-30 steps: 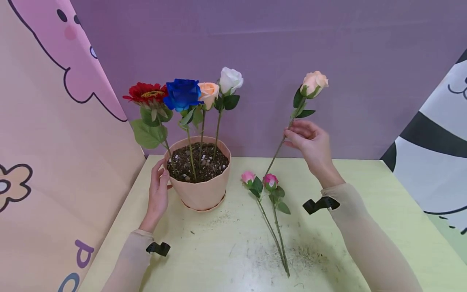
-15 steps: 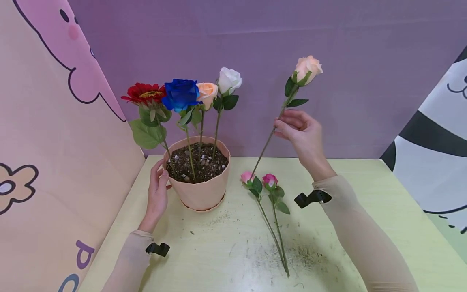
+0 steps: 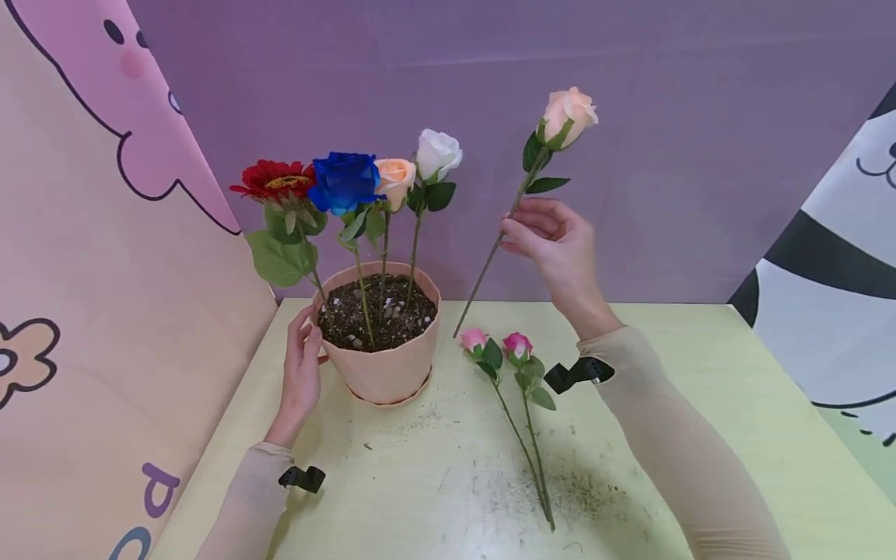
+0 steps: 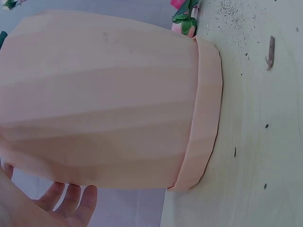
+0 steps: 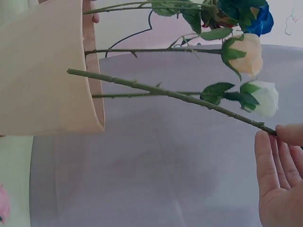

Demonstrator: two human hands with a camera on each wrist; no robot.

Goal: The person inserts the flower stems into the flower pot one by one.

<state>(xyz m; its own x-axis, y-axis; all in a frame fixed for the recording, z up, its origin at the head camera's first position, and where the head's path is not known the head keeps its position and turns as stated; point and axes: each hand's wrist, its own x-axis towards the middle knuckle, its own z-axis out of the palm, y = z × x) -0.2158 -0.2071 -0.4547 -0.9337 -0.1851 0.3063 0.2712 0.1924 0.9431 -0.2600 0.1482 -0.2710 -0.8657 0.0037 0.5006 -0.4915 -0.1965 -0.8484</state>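
Observation:
My right hand (image 3: pixel 562 247) pinches the stem of a pale peach rose (image 3: pixel 568 118) between thumb and fingers, below its leaves. The stem slants down to the left, its bare lower end in the air just right of the pink flowerpot (image 3: pixel 383 372). In the right wrist view this stem (image 5: pixel 180 95) crosses in front of the pot's rim. My left hand (image 3: pixel 302 377) rests against the pot's left side; its fingers (image 4: pixel 86 204) lie along the wall in the left wrist view. In the dark soil (image 3: pixel 350 319) stand a red flower (image 3: pixel 278 180), blue rose (image 3: pixel 344 183), orange rose (image 3: pixel 395 183) and white rose (image 3: pixel 439 154).
Two more stems lie on the pale table (image 3: pixel 672 389), bearing a light pink rose (image 3: pixel 474 339) and a darker pink rose (image 3: pixel 518 344). Crumbs of soil (image 3: pixel 584 490) are scattered around their lower ends. A purple backdrop (image 3: pixel 665 179) rises behind the table.
The right hand has moved left and up with the peach rose, bringing the stem's lower end from over the pink roses to near the pot's rim. The left hand stays at the pot.

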